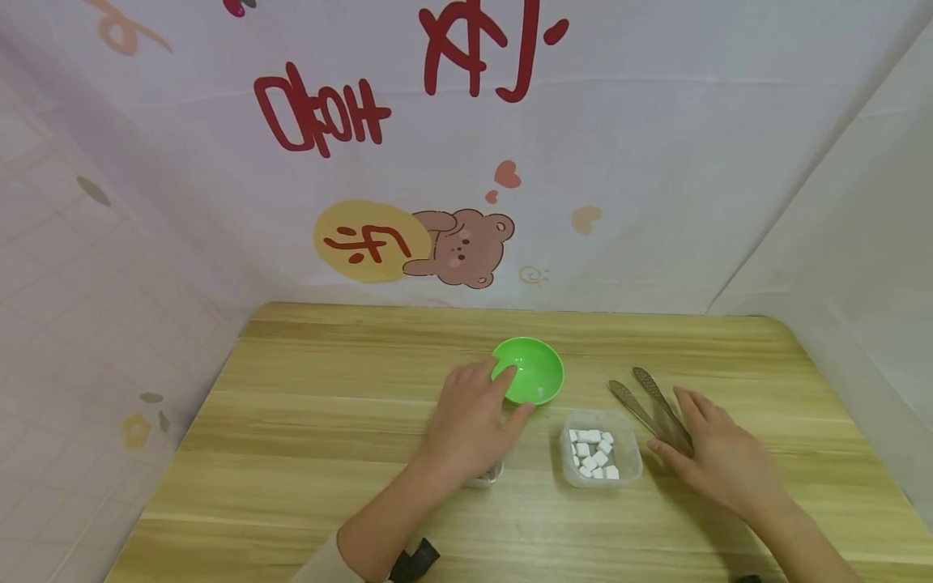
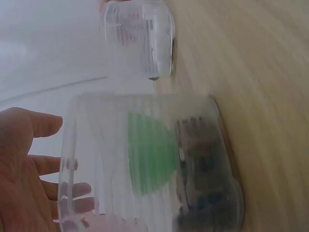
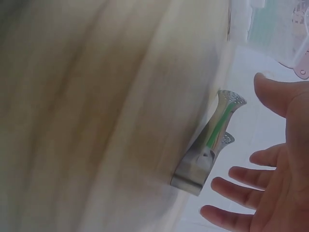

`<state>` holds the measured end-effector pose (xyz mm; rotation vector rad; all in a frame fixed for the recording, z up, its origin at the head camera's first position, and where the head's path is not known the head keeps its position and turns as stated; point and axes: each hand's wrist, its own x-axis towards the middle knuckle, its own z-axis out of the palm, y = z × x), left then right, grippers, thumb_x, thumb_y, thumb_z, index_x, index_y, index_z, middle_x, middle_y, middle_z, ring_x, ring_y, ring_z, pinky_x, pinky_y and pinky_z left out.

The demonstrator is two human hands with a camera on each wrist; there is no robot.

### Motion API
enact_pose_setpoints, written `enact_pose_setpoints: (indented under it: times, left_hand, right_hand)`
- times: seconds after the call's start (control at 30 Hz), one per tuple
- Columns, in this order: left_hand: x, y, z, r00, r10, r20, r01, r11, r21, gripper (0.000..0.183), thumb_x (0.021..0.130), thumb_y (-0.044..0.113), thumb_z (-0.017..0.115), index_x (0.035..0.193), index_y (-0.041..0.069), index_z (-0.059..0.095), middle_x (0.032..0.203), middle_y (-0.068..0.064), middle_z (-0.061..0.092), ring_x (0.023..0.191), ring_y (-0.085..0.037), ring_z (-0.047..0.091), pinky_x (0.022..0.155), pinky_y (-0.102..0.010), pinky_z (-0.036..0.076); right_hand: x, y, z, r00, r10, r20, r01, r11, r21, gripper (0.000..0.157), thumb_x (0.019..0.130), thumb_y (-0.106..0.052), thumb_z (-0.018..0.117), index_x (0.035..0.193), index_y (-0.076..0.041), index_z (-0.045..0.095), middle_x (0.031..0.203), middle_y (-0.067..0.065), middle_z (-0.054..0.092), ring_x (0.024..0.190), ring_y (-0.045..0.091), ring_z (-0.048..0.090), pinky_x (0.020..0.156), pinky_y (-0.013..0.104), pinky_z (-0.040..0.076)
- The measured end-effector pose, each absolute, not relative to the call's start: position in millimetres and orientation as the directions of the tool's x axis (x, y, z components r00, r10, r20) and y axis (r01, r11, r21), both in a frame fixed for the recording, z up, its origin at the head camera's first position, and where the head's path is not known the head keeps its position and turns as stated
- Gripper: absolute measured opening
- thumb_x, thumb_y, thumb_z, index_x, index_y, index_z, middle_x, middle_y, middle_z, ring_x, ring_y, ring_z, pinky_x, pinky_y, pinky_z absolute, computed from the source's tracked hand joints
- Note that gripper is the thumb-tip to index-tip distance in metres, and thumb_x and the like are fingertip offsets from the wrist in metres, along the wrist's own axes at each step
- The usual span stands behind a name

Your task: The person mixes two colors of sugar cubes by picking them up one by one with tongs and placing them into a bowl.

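My left hand (image 1: pixel 470 417) is spread above a clear plastic box (image 2: pixel 145 101), which it mostly hides in the head view. Dark pieces (image 2: pixel 205 169) lie in that box; their kind is unclear. Just beyond the hand stands a green bowl (image 1: pixel 535 368). My right hand (image 1: pixel 729 461) hovers by a pair of metal tongs (image 1: pixel 652 409) on the table, fingers apart. The right wrist view shows a gap between those fingers and the tongs (image 3: pixel 205 150). Between both hands stands a second clear box (image 1: pixel 627 465) holding several white cubes (image 1: pixel 592 453).
The wooden table (image 1: pixel 306 421) meets a white printed cloth (image 1: pixel 619 146) at its back edge. Cloth also hangs at both sides. A black strap (image 1: pixel 415 560) lies by the left wrist.
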<state>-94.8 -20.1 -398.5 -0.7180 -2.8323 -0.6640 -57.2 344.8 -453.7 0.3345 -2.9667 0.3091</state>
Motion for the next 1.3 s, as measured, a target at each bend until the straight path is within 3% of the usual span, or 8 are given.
enact_pose_setpoints:
  times: [0.4,0.6,0.8,0.9,1.1,1.3]
  left_hand:
    - [-88,8,-402,-0.851,0.466,0.242,0.525,0.762,0.379,0.038,0.102,0.036,0.063,0.124,0.007,0.074,0.111,-0.005,0.071,0.106,-0.024,0.063,0.102,-0.043,0.044]
    - [-87,22,-407,-0.832,0.500,0.240,0.555,0.739,0.383,0.028,0.101,0.033,0.064,0.095,0.009,0.077,0.080,0.002,0.066,0.080,-0.017,0.060,0.087,-0.035,0.048]
    - [-85,34,-411,-0.832,0.517,0.203,0.542,0.676,0.499,0.044,0.100,0.017,0.065,0.057,0.016,0.052,0.054,0.008,0.047,0.056,-0.009,0.048,0.085,-0.035,0.052]
    - [-83,39,-411,-0.845,0.506,0.171,0.515,0.686,0.515,0.049,0.100,0.014,0.065,0.054,0.018,0.048,0.051,0.009,0.046,0.054,-0.008,0.049,0.083,-0.034,0.053]
    - [-81,48,-412,-0.886,0.443,0.136,0.454,0.774,0.441,0.047,0.100,0.023,0.069,0.055,0.018,0.056,0.059,0.003,0.061,0.064,-0.019,0.063,0.070,-0.034,0.053]
    - [-82,53,-414,-0.898,0.413,0.150,0.439,0.821,0.366,0.050,0.099,0.026,0.070,0.052,0.018,0.055,0.058,0.001,0.061,0.059,-0.021,0.061,0.059,-0.033,0.049]
  right_hand:
    - [-63,340,-457,-0.965,-0.204,0.166,-0.233,0.955,-0.185,0.080,0.091,-0.042,0.079,0.145,0.010,0.049,0.130,0.032,0.058,0.117,0.052,0.057,0.079,0.069,0.051]
    - [-67,339,-454,-0.975,-0.192,0.114,-0.211,0.958,-0.194,0.079,0.092,-0.041,0.079,0.144,0.010,0.049,0.127,0.033,0.060,0.114,0.053,0.060,0.077,0.067,0.053]
    - [-67,339,-458,-0.980,-0.184,0.078,-0.195,0.962,-0.189,0.072,0.093,-0.039,0.078,0.139,0.011,0.053,0.120,0.032,0.064,0.109,0.052,0.064,0.075,0.065,0.054]
    - [-67,340,-460,-0.979,-0.187,0.081,-0.199,0.962,-0.188,0.069,0.094,-0.036,0.078,0.137,0.012,0.054,0.119,0.032,0.065,0.108,0.053,0.064,0.076,0.065,0.054]
    - [-71,341,-459,-0.982,-0.184,0.050,-0.190,0.963,-0.189,0.067,0.094,-0.033,0.079,0.135,0.013,0.054,0.116,0.033,0.065,0.103,0.053,0.066,0.074,0.064,0.055]
    - [-74,341,-457,-0.985,-0.171,0.022,-0.171,0.959,-0.226,0.063,0.092,-0.031,0.080,0.130,0.014,0.057,0.115,0.035,0.066,0.100,0.053,0.068,0.075,0.065,0.055]
